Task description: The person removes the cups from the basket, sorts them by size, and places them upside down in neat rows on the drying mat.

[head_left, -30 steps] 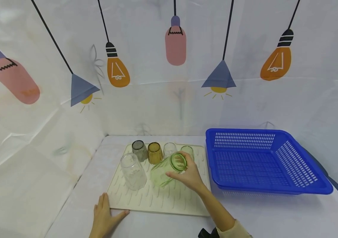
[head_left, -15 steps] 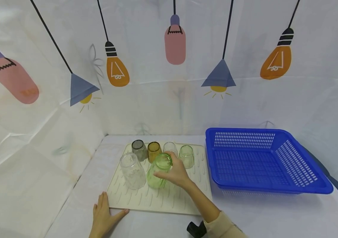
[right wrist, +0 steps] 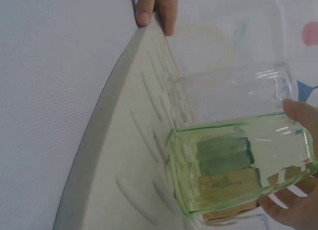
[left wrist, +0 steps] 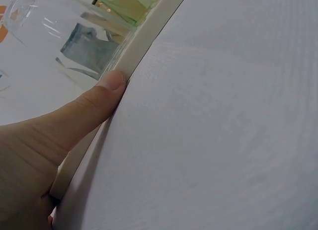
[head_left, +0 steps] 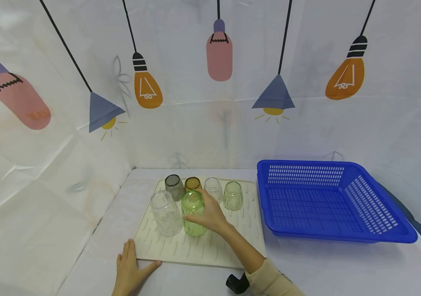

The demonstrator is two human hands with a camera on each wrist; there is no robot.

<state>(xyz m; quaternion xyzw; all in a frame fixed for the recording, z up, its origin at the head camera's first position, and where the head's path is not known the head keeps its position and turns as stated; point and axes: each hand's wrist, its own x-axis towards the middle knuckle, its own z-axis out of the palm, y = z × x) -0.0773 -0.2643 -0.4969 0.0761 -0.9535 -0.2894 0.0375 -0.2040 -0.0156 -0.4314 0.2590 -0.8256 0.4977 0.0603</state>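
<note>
My right hand (head_left: 212,214) grips a tall green glass (head_left: 194,227) near its upper end, thumb on one side and fingers on the other. Its lower end is right at the cream ridged drying mat (head_left: 229,246), as the right wrist view also shows. Close on its left stands a tall clear glass (head_left: 166,218). My left hand (head_left: 131,267) rests at the mat's front left corner, the thumb (left wrist: 112,83) against the front edge and the fingers along the left side. Behind the green glass is a short amber glass (head_left: 193,183), partly hidden.
A short grey glass (head_left: 174,189), a short clear glass (head_left: 213,187) and a short pale green glass (head_left: 233,196) stand along the mat's back. To the right sits a blue plastic basket (head_left: 315,236). A patterned sheet (head_left: 195,135) hangs behind the white table (head_left: 306,267).
The right hand has moved left with the green glass, which has gone from tilted to upright beside the tall clear glass. The left hand has stayed at the mat's corner.
</note>
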